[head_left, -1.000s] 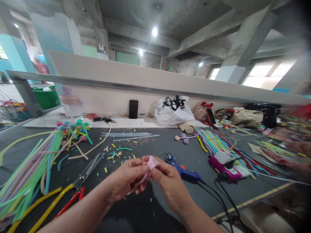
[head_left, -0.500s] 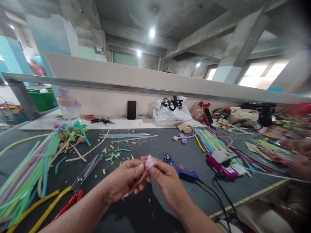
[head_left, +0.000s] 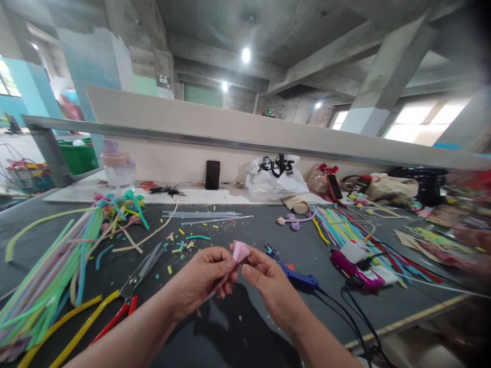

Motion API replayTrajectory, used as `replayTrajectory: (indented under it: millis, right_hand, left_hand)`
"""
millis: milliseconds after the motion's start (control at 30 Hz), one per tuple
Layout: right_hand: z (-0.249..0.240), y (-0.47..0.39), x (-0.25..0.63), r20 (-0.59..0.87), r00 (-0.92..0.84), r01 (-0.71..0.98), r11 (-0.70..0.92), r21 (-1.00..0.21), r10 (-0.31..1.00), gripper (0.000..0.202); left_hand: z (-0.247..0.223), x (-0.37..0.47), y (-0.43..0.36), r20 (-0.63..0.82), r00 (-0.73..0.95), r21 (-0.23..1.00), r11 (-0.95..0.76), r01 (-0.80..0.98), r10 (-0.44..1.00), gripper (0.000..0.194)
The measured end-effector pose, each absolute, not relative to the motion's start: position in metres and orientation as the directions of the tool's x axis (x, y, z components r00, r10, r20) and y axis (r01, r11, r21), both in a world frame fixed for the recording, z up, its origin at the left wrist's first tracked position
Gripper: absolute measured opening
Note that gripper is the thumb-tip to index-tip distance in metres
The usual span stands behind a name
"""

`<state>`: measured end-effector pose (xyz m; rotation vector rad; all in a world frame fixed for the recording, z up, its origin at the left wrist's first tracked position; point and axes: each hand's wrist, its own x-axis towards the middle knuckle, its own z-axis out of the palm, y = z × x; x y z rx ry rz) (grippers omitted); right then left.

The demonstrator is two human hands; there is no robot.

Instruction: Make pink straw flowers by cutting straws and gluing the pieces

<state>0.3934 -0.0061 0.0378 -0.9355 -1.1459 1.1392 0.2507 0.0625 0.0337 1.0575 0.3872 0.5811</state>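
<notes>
Over the dark table, a thin pink strip point(head_left: 241, 252) with a folded, flared end is held between both hands. My left hand point(head_left: 209, 276) is closed, pinching the strip just below the flare, and the strip's tail runs down through the fingers. My right hand point(head_left: 266, 281) curls around the other side, its fingertips at the flared end and its thumb a little off it. Scissors point(head_left: 132, 283) with red grips lie partly opened left of my left forearm. To the right of my right hand rests a blue corded tool point(head_left: 301, 278).
Bundled coloured strips point(head_left: 49, 276) lie at left, more strips point(head_left: 337, 225) at right beside a purple corded tool point(head_left: 356, 271). Small cut scraps point(head_left: 178, 250) and clear sticks point(head_left: 207, 215) lie ahead. A phone point(head_left: 213, 175), a cup point(head_left: 117, 168) and a white bag point(head_left: 274, 179) stand behind.
The right thumb has come away slightly from the pink flare, which shows more openly now. The whole view has shifted a little, so things appear farther right.
</notes>
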Motion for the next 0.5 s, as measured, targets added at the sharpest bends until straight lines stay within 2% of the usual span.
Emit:
replayTrajectory:
  millis: [133, 300, 500]
  right_hand:
    - [0.035, -0.006, 0.402, 0.198, 0.171, -0.121, 0.220, -0.968, 0.965, 0.035]
    - [0.034, -0.005, 0.407, 0.204, 0.203, -0.070, 0.223, -0.972, 0.958, 0.035]
    - [0.045, -0.007, 0.407, 0.246, 0.249, 0.065, 0.237, -0.969, 0.937, 0.038]
  left_hand:
    - [0.034, 0.252, 0.059, -0.023, 0.746, 0.911, 0.322, -0.259, 0.666, 0.023]
    - [0.033, 0.254, 0.058, 0.003, 0.727, 0.942, 0.243, -0.232, 0.686, 0.021]
    - [0.033, 0.256, 0.060, -0.028, 0.673, 0.974, 0.173, -0.149, 0.739, 0.023]
